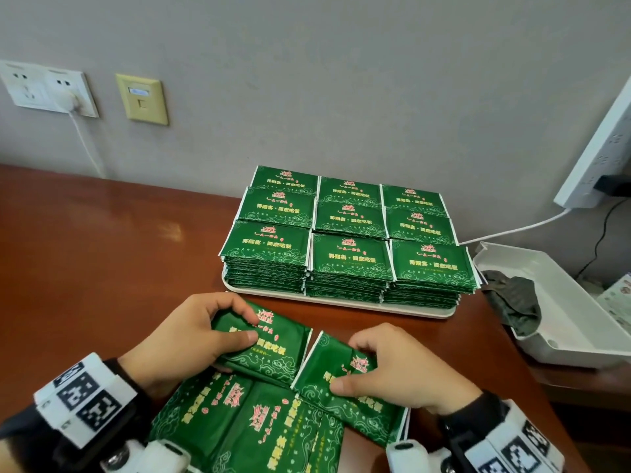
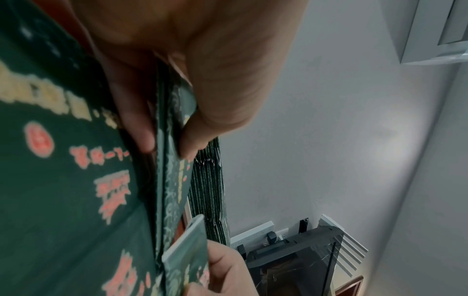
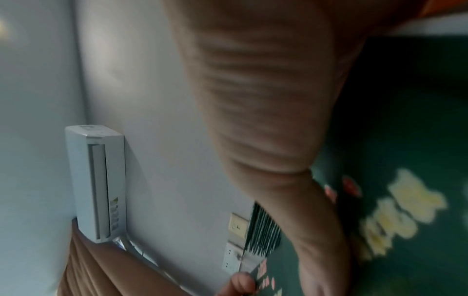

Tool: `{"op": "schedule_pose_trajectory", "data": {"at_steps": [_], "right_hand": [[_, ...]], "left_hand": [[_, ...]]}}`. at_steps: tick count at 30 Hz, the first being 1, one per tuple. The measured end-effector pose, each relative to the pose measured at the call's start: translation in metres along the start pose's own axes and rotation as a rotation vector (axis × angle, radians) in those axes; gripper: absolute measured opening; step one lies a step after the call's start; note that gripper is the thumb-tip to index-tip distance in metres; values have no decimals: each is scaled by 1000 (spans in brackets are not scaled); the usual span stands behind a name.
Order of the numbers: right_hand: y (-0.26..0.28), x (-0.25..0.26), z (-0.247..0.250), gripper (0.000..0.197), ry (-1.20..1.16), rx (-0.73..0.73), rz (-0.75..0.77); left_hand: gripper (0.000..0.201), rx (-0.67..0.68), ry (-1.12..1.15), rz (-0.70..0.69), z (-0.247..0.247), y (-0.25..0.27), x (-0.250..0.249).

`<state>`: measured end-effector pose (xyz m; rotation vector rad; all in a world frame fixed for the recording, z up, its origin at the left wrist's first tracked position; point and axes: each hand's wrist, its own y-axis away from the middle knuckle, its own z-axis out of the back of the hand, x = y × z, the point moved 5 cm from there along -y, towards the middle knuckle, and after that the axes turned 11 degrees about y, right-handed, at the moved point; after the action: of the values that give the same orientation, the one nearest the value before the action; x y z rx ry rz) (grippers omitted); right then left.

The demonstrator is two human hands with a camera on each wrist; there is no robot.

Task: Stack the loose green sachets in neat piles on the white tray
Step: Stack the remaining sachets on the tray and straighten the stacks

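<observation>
- Fingers and thumb of the left hand [image 1: 186, 339] are curled round a small bundle of green sachets [image 1: 269, 339], which is held tilted just above the loose sachets [image 1: 246, 425] spread on the wooden table [image 1: 102, 268].
- In the left wrist view, the bundle's edge [image 2: 169, 140] is seen pinched between thumb and fingertips.
- A second bundle of sachets [image 1: 341, 373] is gripped by the right hand [image 1: 399, 370], thumb on the printed face and fingers curled over the far edge; its corner nearly meets the left bundle.
- The right wrist view is blurred; only the hand [image 3: 266, 100] against a green printed surface can be made out.
- Beyond the hands, nine neat piles of sachets [image 1: 348, 233] are stacked in three rows of three on the white tray [image 1: 409, 310].
- To the right of the tray, a white plastic bin [image 1: 563, 319] holding a dark cloth [image 1: 512, 302] is seen.
- Wall sockets [image 1: 47, 88] and a power strip [image 1: 597, 155] are mounted on the grey wall.
</observation>
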<state>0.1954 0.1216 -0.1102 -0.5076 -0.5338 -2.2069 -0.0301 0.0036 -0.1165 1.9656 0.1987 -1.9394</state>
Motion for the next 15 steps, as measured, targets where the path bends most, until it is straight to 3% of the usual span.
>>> {"op": "schedule_pose_trajectory", "data": {"at_steps": [7, 12, 15], "right_hand": [[7, -9, 9, 34, -521, -54, -19], [6, -11, 5, 17, -595, -38, 18], [5, -16, 8, 21, -617, -119, -41]], "left_hand": [[15, 25, -9, -14, -2, 1, -3], [15, 28, 29, -48, -2, 0, -4], [15, 18, 63, -103, 0, 4, -9]]}}
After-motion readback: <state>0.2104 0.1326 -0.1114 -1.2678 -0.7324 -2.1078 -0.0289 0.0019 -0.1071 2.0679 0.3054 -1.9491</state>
